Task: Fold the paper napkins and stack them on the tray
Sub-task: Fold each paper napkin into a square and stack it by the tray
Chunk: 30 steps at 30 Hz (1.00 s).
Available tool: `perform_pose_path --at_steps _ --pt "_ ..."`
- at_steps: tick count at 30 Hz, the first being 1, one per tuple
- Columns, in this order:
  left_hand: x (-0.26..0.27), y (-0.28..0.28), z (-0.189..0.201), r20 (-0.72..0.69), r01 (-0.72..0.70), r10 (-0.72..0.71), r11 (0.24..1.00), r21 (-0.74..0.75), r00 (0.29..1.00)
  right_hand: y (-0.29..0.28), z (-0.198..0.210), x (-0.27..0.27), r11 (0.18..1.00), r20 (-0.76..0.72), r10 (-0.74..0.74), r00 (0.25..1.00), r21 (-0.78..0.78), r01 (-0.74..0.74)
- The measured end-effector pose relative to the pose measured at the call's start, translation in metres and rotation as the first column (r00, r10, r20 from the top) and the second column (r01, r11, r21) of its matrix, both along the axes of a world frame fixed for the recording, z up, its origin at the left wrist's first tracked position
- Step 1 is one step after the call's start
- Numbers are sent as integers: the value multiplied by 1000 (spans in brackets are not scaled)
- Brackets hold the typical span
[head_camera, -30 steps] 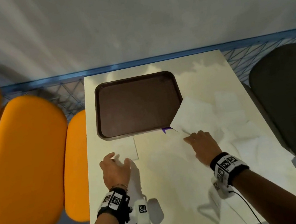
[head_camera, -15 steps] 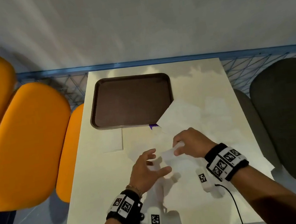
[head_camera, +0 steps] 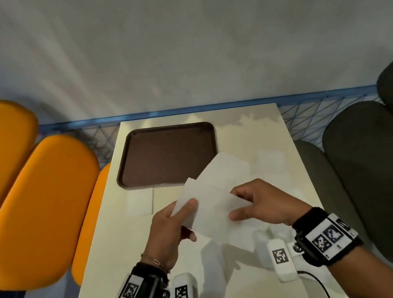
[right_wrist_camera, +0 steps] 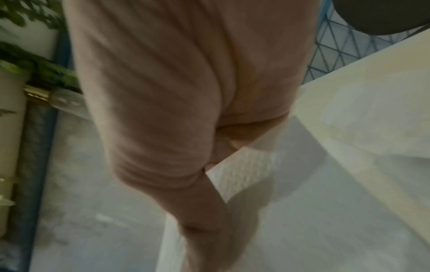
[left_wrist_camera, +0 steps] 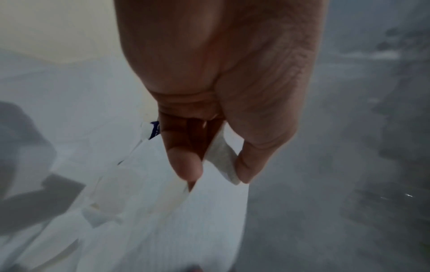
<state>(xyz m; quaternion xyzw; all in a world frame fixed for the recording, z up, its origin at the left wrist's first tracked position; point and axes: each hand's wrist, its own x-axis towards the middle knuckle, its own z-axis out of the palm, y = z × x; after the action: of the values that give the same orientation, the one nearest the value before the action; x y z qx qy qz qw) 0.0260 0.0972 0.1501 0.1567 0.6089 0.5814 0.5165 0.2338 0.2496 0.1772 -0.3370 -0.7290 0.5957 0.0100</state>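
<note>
A white paper napkin (head_camera: 210, 202) is held up above the table between both hands. My left hand (head_camera: 175, 224) pinches its left edge; the left wrist view shows the thumb and a finger closed on the napkin edge (left_wrist_camera: 221, 158). My right hand (head_camera: 260, 203) holds its right side, with the napkin (right_wrist_camera: 244, 171) tucked between thumb and fingers in the right wrist view. The brown tray (head_camera: 139, 141) lies bare at the far left of the table. One folded napkin (head_camera: 140, 202) lies flat just in front of the tray.
Several loose white napkins (head_camera: 233, 169) lie spread on the table's right half, one overlapping the tray's near right corner. Orange seats (head_camera: 35, 207) stand to the left, dark grey seats (head_camera: 378, 174) to the right. A blue mesh rail (head_camera: 310, 113) runs behind the cream table (head_camera: 131, 270).
My right hand lifted a napkin from the pile and drew it toward me. My left hand left the folded napkin by the tray, crossed to the centre and took the napkin's left edge.
</note>
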Motion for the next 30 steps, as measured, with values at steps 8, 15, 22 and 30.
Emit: perform_pose_path --at_steps 8,15,22,30 --pt "5 -24 4 21 280 -282 958 65 959 -5 55 8 915 -12 349 937 220 -338" --pt "21 -31 5 157 365 -406 901 232 900 -22 76 -3 719 -32 587 809 480 -503" --pt "18 -30 20 71 348 -366 918 187 928 -23 65 -5 589 60 585 809 654 -475" --pt "19 -33 31 -114 152 -139 982 116 984 -26 80 25 939 -41 257 966 247 -239"
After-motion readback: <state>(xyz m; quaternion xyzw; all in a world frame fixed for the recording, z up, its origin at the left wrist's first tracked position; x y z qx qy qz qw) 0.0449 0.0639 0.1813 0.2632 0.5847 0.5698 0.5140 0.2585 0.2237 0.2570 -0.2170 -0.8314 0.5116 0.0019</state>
